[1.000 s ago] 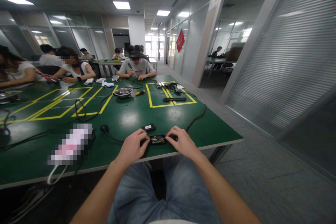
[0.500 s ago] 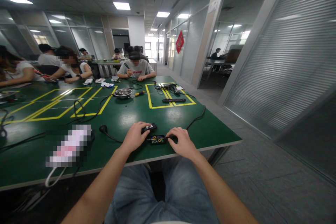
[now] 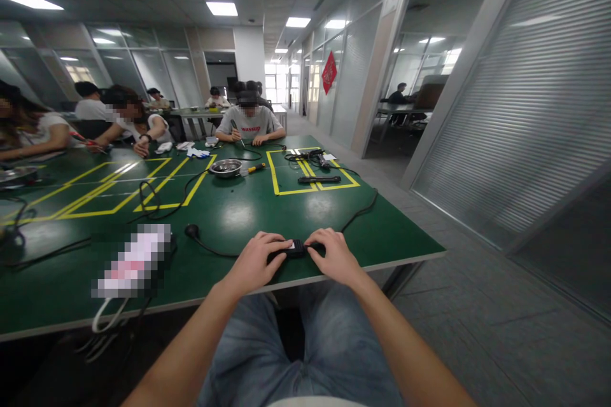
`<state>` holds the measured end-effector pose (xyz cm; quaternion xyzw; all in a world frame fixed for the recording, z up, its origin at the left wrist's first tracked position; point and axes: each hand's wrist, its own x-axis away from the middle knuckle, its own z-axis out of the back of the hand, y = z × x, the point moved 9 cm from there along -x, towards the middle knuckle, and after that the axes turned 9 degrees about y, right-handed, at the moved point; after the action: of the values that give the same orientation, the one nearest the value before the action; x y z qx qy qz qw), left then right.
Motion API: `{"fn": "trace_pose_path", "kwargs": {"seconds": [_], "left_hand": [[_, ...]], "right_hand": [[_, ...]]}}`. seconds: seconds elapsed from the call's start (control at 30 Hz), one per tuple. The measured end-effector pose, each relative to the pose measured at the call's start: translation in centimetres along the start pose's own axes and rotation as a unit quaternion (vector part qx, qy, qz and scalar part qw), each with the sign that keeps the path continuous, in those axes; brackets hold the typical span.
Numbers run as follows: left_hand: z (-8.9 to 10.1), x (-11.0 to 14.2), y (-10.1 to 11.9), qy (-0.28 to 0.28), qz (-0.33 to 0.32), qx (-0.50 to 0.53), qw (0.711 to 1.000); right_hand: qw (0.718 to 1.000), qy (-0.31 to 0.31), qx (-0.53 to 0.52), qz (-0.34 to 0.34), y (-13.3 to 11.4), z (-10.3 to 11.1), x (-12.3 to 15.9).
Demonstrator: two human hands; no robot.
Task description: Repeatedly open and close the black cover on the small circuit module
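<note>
- My left hand (image 3: 258, 262) is clamped over a small black box (image 3: 298, 248), fingers on top, thumb along the near side.
- My right hand (image 3: 334, 254) pinches a black cord (image 3: 361, 208) just beside the box's right end.
- The box sits between my hands, near the front edge of a green table (image 3: 401, 235).
- To the left lies a black plug (image 3: 191, 231), its lead running toward my left hand.
- Farther back are a metal bowl (image 3: 225, 168) and, inside yellow tape (image 3: 275, 178), a black bar (image 3: 319, 179).
</note>
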<state>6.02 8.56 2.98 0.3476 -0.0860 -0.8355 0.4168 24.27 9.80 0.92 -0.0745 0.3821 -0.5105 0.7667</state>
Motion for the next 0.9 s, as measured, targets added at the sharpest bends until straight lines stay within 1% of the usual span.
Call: {"fn": "trace_pose_path", "kwargs": {"seconds": [0.07,0.2,0.27,0.3,0.37,0.43,0.53,0.6,0.73,0.9], "left_hand": [[0.3,-0.2,-0.8,0.024,0.025,-0.015,0.999],[1.3,-0.1,-4.1,0.099,0.118,-0.077,0.985],[1.5,0.0,-5.0,0.111,0.142,-0.101,0.978],[1.5,0.0,-5.0,0.111,0.145,-0.110,0.977],[1.6,0.1,-4.6,0.111,0.141,-0.124,0.976],[1.8,0.4,-3.6,0.108,0.127,-0.135,0.977],[1.4,0.9,-2.0,0.072,0.088,-0.134,0.984],[1.0,1.1,-1.3,0.042,0.065,-0.125,0.989],[0.5,1.2,-1.2,0.011,0.047,-0.109,0.993],[0.8,1.2,-1.2,0.009,0.061,-0.104,0.993]], "right_hand": [[1.000,-0.002,0.004,0.001,0.0,-0.1,-0.1],[1.000,-0.007,0.011,0.002,-0.2,-0.1,-0.1],[1.000,-0.014,0.014,0.006,-0.5,-0.2,-0.1],[1.000,-0.018,0.016,0.009,-0.7,-0.2,-0.1],[0.999,-0.027,0.023,0.015,-1.0,-0.2,0.0],[0.999,-0.037,0.033,0.018,-1.3,-0.3,0.0],[0.998,-0.048,0.046,0.015,-1.4,-0.5,0.1],[0.997,-0.052,0.049,0.010,-1.3,-0.6,0.1],[0.998,-0.052,0.041,-0.001,-1.0,-0.7,0.2],[0.999,-0.038,0.018,-0.007,-0.8,-0.4,0.3]]}}
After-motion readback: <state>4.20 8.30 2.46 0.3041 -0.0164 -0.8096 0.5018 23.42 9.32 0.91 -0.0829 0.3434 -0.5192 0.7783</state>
